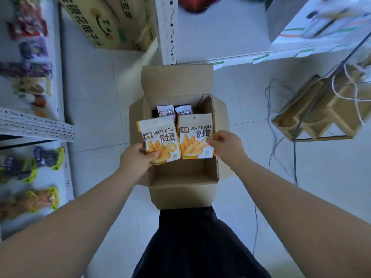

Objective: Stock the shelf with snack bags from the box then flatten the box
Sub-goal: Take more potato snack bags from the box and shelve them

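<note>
Entry: one person, viewed from the head down. We list two arms and one garment. Left forearm (76, 219) and right forearm (297, 195): bare along all the length we see. Left hand (137, 160) and right hand (225, 146): bare, fingers (213, 142) uncovered. Lower garment (200, 249): black, matt cloth, lying in broad soft folds, narrow at the top and widening toward the bottom edge of the view. We cannot tell whether it is a skirt or wide trousers.

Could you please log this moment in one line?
left hand: grips left bag | right hand: pinches right bag | box: open, bags inside
</note>
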